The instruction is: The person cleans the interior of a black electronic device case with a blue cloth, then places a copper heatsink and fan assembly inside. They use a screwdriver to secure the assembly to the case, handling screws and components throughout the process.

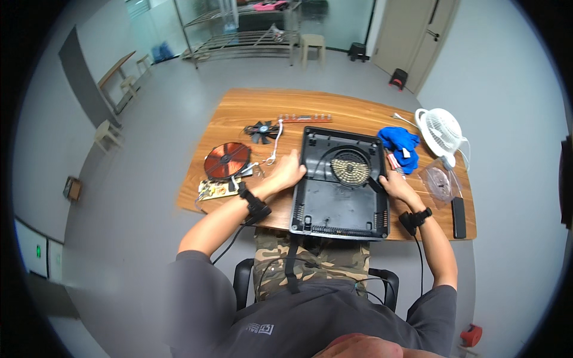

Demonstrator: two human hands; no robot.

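Grey shirt [322, 316] fills the lower frame. Just right of centre I see a black case [337, 206], open, shallow, rectangular, round-vented, between both hands: left hand [290, 170] clamped on its left rim, right hand [396, 184] on its right.

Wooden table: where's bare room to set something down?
Bare table: far-left corner beyond the black fan; also beyond the black casing, between orange bar and blue cloth. Crowded: left around the copper coil, right around the white fan.
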